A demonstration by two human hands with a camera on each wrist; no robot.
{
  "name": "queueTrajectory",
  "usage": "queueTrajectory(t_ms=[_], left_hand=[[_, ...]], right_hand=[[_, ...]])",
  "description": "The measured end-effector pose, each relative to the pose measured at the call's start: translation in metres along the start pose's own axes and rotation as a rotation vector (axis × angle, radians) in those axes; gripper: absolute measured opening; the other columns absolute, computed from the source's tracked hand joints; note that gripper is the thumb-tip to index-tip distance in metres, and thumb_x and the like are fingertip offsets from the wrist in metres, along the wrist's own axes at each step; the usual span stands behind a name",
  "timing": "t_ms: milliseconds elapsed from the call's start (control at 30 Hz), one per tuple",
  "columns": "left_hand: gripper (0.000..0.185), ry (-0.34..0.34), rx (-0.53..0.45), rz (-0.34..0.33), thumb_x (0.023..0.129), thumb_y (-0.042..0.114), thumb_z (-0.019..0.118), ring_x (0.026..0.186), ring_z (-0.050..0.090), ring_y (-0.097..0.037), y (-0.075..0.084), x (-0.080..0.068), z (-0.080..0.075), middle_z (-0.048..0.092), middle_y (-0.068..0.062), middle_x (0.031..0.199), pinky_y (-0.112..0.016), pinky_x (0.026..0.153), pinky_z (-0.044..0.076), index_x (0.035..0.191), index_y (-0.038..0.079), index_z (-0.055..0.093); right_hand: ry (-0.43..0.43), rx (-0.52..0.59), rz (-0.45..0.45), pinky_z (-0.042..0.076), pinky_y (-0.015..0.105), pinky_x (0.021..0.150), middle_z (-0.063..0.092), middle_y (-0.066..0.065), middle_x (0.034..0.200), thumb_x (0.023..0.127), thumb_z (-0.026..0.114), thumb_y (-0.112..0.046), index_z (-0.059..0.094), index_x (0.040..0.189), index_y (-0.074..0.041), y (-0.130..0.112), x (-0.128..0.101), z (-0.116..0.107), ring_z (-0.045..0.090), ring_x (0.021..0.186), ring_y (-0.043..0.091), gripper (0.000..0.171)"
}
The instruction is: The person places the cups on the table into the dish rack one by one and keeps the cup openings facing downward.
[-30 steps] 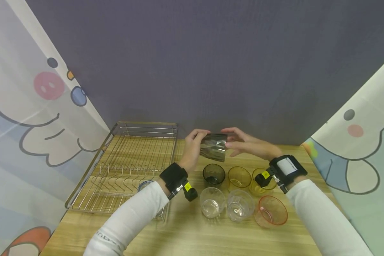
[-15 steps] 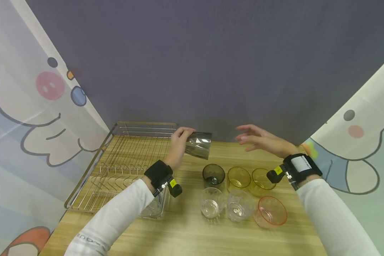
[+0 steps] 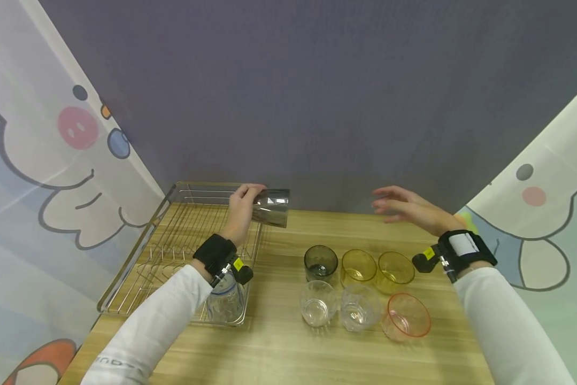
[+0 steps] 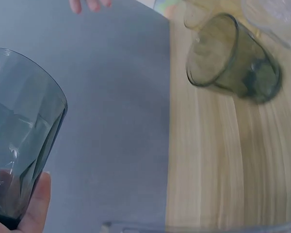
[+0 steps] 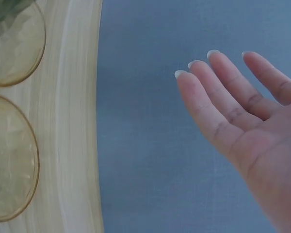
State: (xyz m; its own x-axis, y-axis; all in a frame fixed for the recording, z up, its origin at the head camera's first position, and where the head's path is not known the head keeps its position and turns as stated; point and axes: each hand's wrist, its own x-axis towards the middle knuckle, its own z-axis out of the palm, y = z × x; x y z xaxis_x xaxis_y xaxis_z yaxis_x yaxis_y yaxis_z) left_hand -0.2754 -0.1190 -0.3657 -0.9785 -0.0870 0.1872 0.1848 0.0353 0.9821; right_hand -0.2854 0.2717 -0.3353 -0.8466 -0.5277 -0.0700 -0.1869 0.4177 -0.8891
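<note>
My left hand (image 3: 242, 206) grips a smoky grey faceted glass (image 3: 270, 207) lying on its side in the air, above the right rear corner of the wire dish rack (image 3: 139, 251). In the left wrist view that grey glass (image 4: 19, 141) fills the left side, with a fingertip under it. My right hand (image 3: 404, 206) hovers empty with straight fingers (image 5: 218, 116) above the table's back edge, behind the cups. A second dark grey cup (image 3: 321, 263) stands upright on the wooden table (image 3: 288, 342), also seen as the dark cup (image 4: 233, 60) in the left wrist view.
Two yellow cups (image 3: 359, 266) (image 3: 395, 268) stand beside the dark one. In front are two clear glasses (image 3: 318, 303) (image 3: 360, 308) and an orange bowl-like cup (image 3: 408, 317). A clear glass (image 3: 225, 302) sits in the rack's front right corner. A dark wall rises behind.
The right hand let go of the grey glass and drew back to the right. The left hand carried the glass leftward, from above the cups to over the rack's corner.
</note>
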Motion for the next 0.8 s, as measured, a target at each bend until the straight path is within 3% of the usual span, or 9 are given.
queueTrajectory(t_ms=[133,267,500,700,800], left_hand=[[0.038,-0.006,0.016,-0.012,0.104,0.023,0.042,0.115,0.051,-0.016,-0.004,0.002,-0.013,0.053,-0.014,0.133,-0.034,0.108,0.039,0.128,-0.003,0.057],[0.037,0.006,0.051,0.007,0.105,0.022,0.040,0.111,0.051,-0.015,-0.006,0.004,-0.025,0.053,-0.008,0.125,-0.035,0.105,0.040,0.128,-0.003,0.056],[0.035,0.062,0.109,0.059,0.106,0.023,0.042,0.104,0.050,-0.013,-0.006,0.005,-0.044,0.053,-0.004,0.117,-0.033,0.098,0.040,0.125,-0.003,0.056],[0.039,0.047,0.286,0.045,0.105,0.028,0.042,0.100,0.050,-0.015,0.004,0.004,-0.065,0.054,-0.009,0.119,-0.035,0.091,0.041,0.127,-0.001,0.056],[0.041,0.013,0.390,0.077,0.105,0.032,0.042,0.097,0.048,-0.016,0.013,0.005,-0.076,0.054,-0.012,0.121,-0.037,0.088,0.040,0.128,0.001,0.056]], right_hand=[[0.013,-0.011,0.020,0.053,0.035,0.100,0.046,0.017,0.145,0.105,0.048,-0.029,0.033,0.149,-0.004,0.003,0.000,-0.002,0.058,0.120,0.013,0.053],[0.020,-0.053,0.041,0.053,0.037,0.100,0.045,0.018,0.147,0.104,0.049,-0.033,0.034,0.149,-0.006,0.004,0.001,-0.004,0.058,0.121,0.015,0.054],[0.026,-0.109,0.071,0.049,0.049,0.104,0.043,0.020,0.149,0.104,0.048,-0.035,0.032,0.150,-0.007,-0.001,0.003,-0.007,0.051,0.130,0.034,0.056],[0.005,-0.114,0.103,0.044,0.055,0.107,0.037,0.022,0.153,0.103,0.050,-0.036,0.029,0.151,-0.006,-0.008,0.005,-0.008,0.044,0.136,0.043,0.060],[0.002,-0.129,0.115,0.044,0.055,0.108,0.036,0.021,0.154,0.102,0.050,-0.037,0.029,0.151,-0.006,-0.013,0.006,-0.009,0.045,0.135,0.042,0.061]])
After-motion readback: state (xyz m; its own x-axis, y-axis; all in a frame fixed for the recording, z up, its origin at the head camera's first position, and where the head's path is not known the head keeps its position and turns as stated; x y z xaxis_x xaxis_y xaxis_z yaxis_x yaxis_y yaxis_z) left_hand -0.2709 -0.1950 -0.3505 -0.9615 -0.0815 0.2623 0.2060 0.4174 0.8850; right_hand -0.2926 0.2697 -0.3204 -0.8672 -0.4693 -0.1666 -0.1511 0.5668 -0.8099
